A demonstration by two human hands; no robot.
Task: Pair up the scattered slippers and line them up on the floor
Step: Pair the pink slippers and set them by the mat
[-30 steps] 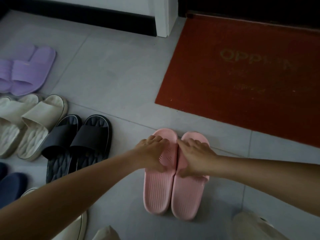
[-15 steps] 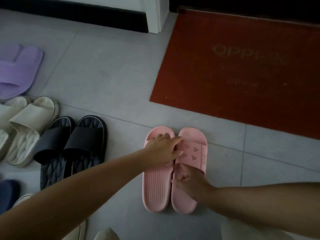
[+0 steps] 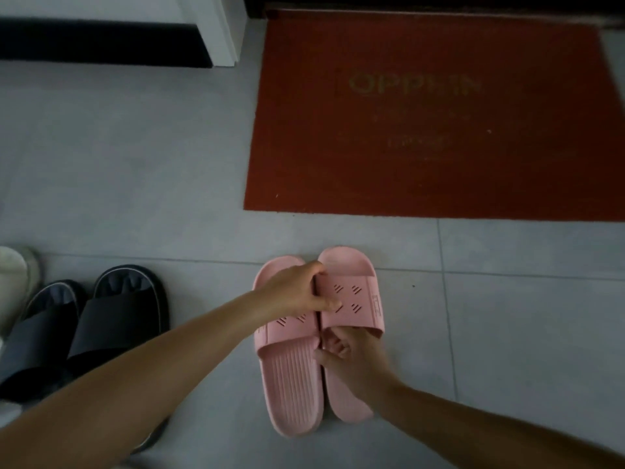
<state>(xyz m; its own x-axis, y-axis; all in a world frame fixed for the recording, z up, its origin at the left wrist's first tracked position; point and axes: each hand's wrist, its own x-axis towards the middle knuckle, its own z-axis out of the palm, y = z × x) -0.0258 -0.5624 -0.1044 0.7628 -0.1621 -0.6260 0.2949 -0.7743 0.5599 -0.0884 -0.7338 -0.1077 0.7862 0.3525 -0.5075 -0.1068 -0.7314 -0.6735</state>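
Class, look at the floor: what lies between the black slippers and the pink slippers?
In the head view, only the left forearm crosses above bare grey floor between the black slippers and pink slippers.

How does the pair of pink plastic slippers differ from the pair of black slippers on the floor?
The pink plastic slippers have ribbed footbeds and straps with small slits; the black slippers have plain straps. Both hands, left hand and right hand, touch the pink pair; nothing touches the black pair. Both pairs lie side by side, toes pointing away.

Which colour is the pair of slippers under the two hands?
Pink pair of slippers, head view.
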